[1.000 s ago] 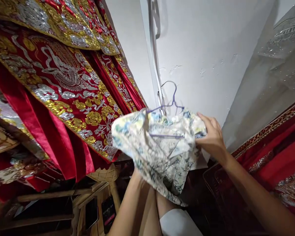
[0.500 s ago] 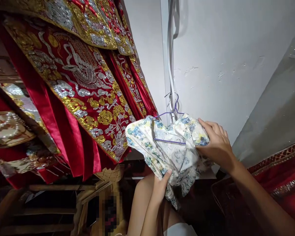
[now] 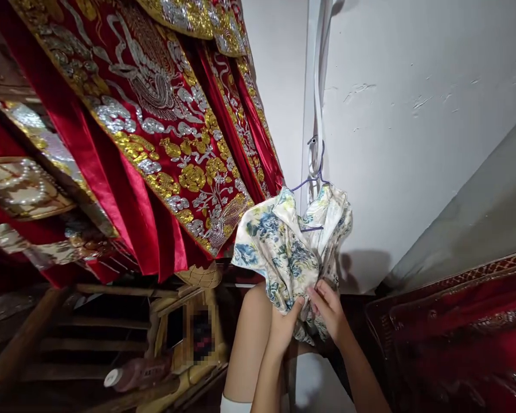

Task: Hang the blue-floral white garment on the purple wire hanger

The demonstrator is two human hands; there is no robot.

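Down from the sleeve comes the right hand, beside the left hand; both hands' fingers pinch the shirt, seemingly fixing its front, which needs gentle lining up.

A scuffed white wall caught the light, with a soft shadow low on it, while a greyish surface sloped at the right and slatted wooden furniture stood in dimness at lower left.

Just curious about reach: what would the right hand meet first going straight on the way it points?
The right hand would meet the flowered shirt first; its fingers seem to touch it, though depth is unclear.
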